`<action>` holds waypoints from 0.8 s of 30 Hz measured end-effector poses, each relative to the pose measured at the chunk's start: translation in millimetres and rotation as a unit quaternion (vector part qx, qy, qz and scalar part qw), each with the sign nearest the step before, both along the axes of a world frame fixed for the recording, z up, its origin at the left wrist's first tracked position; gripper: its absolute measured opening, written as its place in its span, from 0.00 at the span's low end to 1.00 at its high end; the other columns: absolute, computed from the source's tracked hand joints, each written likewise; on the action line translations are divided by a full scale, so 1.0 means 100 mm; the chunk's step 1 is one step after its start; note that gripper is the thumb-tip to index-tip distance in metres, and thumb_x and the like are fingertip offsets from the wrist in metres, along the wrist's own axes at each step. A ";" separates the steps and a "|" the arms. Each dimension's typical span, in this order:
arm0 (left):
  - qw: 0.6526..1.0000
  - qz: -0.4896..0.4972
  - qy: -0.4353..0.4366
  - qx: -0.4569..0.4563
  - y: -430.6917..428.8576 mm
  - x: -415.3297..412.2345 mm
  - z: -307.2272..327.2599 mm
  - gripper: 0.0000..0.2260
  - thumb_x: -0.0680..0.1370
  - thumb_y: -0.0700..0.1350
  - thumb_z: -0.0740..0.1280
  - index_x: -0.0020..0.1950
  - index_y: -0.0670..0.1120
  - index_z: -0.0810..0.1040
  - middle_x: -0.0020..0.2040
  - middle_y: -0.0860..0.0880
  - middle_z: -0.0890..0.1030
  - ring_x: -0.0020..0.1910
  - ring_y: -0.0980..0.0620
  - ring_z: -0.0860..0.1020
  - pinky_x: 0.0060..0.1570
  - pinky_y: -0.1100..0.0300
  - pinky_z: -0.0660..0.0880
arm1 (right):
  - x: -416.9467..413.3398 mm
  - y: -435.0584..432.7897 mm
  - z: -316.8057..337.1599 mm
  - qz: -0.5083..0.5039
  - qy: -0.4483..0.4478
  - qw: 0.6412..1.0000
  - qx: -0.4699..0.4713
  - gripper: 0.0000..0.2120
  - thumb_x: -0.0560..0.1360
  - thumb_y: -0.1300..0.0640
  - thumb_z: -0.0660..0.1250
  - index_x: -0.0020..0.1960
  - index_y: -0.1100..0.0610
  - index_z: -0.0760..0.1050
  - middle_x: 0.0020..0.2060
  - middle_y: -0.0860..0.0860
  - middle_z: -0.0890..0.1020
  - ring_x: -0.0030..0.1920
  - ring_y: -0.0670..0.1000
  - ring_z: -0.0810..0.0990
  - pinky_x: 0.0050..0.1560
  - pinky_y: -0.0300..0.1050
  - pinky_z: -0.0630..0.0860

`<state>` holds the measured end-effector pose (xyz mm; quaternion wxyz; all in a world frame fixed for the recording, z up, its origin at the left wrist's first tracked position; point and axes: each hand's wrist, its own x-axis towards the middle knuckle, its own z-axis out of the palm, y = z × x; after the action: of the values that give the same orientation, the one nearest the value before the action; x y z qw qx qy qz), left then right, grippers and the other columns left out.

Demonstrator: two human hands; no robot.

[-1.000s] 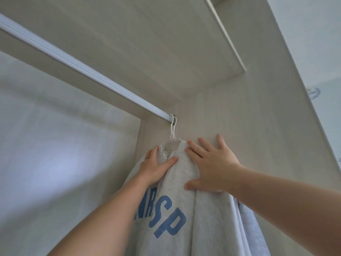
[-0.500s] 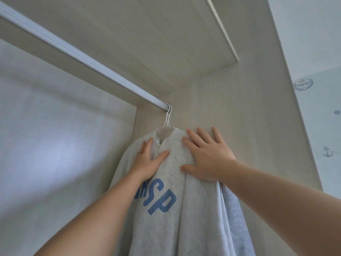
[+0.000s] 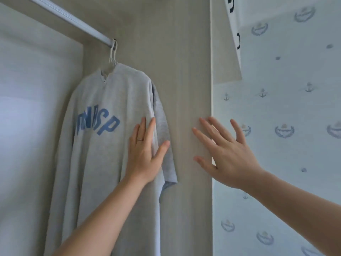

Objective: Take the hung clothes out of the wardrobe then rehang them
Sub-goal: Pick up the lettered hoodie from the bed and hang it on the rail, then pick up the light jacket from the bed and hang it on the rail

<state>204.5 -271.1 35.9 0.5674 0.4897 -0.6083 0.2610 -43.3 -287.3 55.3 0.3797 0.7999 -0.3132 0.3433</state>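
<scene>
Both hands have come down from the collar since the earlier frame, and the right one has left the cloth altogether. Nearest the camera, two bare forearms reach up from the bottom edge. The left hand (image 3: 145,157) lies flat on the shirt (image 3: 96,163), fingers straight and close together and thumb spread, its palm on the right side of the chest where the body meets the sleeve (image 3: 164,126). It presses and grips nothing. A thin ring (image 3: 140,139) sits on one of its fingers. The right hand (image 3: 228,156) is open with fingers fanned wide, holding nothing, in front of the front edge of the wardrobe's side panel (image 3: 184,71); whether it touches that panel is hard to tell from this angle.

The shirt is pale grey with blue letters (image 3: 97,124) arched across the chest, and it hangs full length inside the wardrobe. Its right sleeve looks a shade bluer and may belong to a second garment behind it. The collar sits on a white hanger (image 3: 112,54), hooked at the right end of the rail (image 3: 73,17), just beside the side panel. Beyond the panel, on the right, is pale wallpaper (image 3: 276,108) printed with small anchors and wreaths.
</scene>
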 end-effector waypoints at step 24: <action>0.830 -0.200 -0.202 0.480 0.28 -4.69 -3.89 0.35 0.76 0.71 0.48 0.80 0.62 0.46 0.81 0.57 0.38 0.78 0.53 0.31 0.75 0.41 0.35 | -4.33 1.04 -4.15 -0.331 -0.150 0.796 0.483 0.36 0.76 0.30 0.44 0.79 0.45 0.51 0.79 0.46 0.51 0.79 0.54 0.47 0.75 0.64 0.46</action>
<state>-264.1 -242.7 -353.3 0.1654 0.5048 -0.8424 -0.0902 -476.0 -183.0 -359.6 -0.0174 0.6651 -0.7374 0.1162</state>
